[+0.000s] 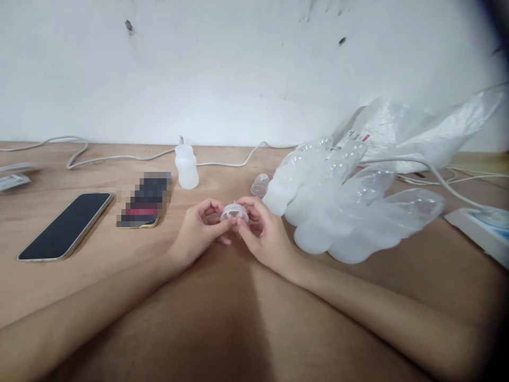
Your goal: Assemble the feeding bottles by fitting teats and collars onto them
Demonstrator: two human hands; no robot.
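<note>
Above the middle of the table, my left hand (pixel 201 225) and my right hand (pixel 263 228) meet around a small translucent baby bottle collar (pixel 234 212). The fingers and thumbs of both hands pinch it from either side, and the fingers partly cover it. Something clear, perhaps a teat, shows inside the ring, but its details are blurred. Just beyond my right hand lies a clear dome cap (pixel 260 184). A frosted white bottle (pixel 186 167) without a cap stands upright behind my left hand.
Several frosted bottles with clear caps (pixel 350 212) lie in a pile to the right. Behind them is a clear plastic bag (pixel 421 132). Two phones (pixel 67 228) lie at the left, one screen pixelated. A white cable (pixel 119 157) runs along the wall. A white box (pixel 481 233) sits far right.
</note>
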